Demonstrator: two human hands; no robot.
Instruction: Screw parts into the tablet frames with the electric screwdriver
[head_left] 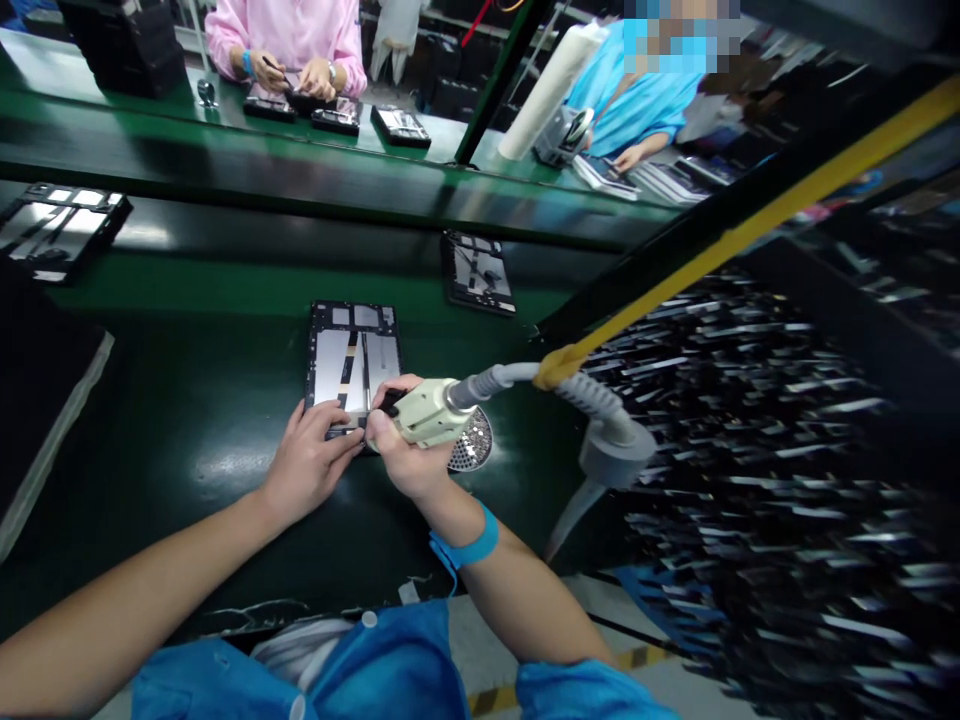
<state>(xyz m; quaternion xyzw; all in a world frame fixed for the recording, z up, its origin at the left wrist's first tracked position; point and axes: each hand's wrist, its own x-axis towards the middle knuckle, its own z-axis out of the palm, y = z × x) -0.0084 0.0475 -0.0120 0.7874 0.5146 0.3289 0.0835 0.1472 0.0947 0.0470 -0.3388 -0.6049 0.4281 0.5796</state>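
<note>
A tablet-like device [341,365] with its inside exposed lies on the green bench in front of me, showing silver plates and a dark ribbon cable. My right hand [409,455] is wrapped round a pale electric screwdriver [431,412], tilted with its front end toward the device's lower right corner. The bit is hidden by my fingers. My left hand [311,465] rests at the device's lower edge, thumb and forefinger brought together close to the tool's tip. Whatever they pinch is too small to make out. Beside my right hand sits a round perforated dish [474,442] of small screws.
The screwdriver's grey cable [517,373] is tied to a yellow strap [720,245] at right. Similar devices lie at back [480,272] and far left [60,230]. Dark strips [787,480] crowd the right side. Two people work across the bench [202,440].
</note>
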